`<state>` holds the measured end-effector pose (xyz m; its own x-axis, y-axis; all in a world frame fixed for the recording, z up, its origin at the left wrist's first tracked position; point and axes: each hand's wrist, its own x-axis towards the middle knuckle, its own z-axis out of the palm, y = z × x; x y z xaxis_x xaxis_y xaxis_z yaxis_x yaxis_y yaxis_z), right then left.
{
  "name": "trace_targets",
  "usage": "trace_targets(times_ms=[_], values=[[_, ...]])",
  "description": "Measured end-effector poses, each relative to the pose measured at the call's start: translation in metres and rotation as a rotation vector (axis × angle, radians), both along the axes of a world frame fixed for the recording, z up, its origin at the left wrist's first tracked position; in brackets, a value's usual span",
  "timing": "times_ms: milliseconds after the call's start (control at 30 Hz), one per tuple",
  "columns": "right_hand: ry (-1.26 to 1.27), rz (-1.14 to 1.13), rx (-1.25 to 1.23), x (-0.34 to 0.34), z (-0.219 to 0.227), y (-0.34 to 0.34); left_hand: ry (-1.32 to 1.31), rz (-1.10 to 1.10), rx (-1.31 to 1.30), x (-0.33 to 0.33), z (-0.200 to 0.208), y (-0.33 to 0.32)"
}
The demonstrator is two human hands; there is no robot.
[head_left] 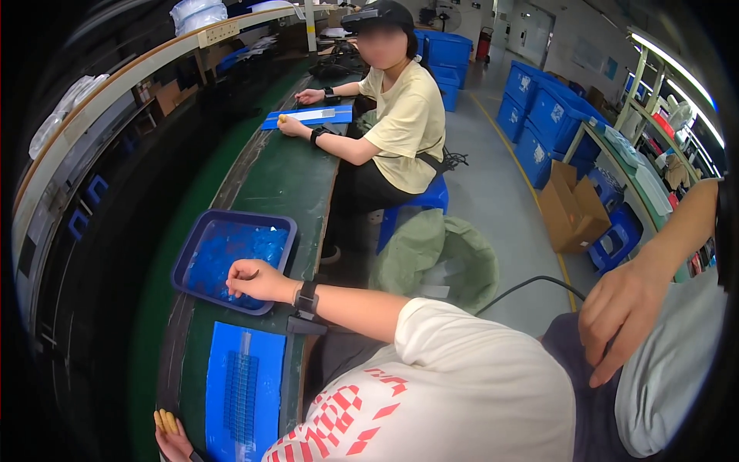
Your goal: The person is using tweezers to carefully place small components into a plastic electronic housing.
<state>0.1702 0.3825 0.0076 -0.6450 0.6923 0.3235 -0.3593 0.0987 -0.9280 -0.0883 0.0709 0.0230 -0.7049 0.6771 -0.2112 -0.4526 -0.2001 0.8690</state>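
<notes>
**Right hand resting slack on dark fabric, nothing gripped**

- My right hand (620, 316) sits at 4 o'clock in the frame. The forearm comes in from the right edge at 3 o'clock. Fingers hang loose and spread, pointing down toward 7 o'clock, and hold nothing.
- The fingertips rest on a patch of dark fabric (568, 369) at lower right. It's wedged between a white shirt at its 9 o'clock and pale grey cloth (670, 377) at its 3 o'clock.
- My left hand is out of view, so I can't tell its grip.
- A black cable (531, 281) arcs at 10 o'clock of my hand, near it but not touching.
- A co-worker in a white shirt with red pattern (462, 385) fills the bottom centre. One of their hands (258, 281), with a dark wrist band (306, 296), reaches into a blue tray (285, 231) of small blue parts at 9 o'clock.
- At 6 o'clock of the tray, just beside it, a blue mat (223, 362) carries a row of small blue pieces (242, 389).
- A hand with yellow finger cots (171, 435) rests at the mat's lower left corner.
- Tray and mat sit on a green bench (285, 177) running up toward 12 o'clock.
- Further along it, a person in a yellow shirt (404, 123) sits on a blue stool (431, 199), both hands at a second blue mat (308, 117).
- A green sack (439, 254) stands on the floor between the two people.
- A cardboard box (573, 208) is at 2 o'clock, with stacked blue crates (546, 115) beyond it.
</notes>
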Motion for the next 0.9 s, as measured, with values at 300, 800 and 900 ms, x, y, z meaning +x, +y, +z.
trace_targets(times_ms=[300,800,900], values=[[-0.031,-0.005,0.022,0.002,0.006,-0.003,-0.074,-0.061,0.195,-0.065,-0.06,-0.017],[-0.08,-0.004,0.045,0.001,0.004,-0.002,-0.023,-0.152,0.212,-0.063,-0.064,-0.02],[-0.046,-0.012,0.015,0.004,0.002,-0.001,-0.06,-0.064,0.161,-0.055,-0.059,-0.011]])
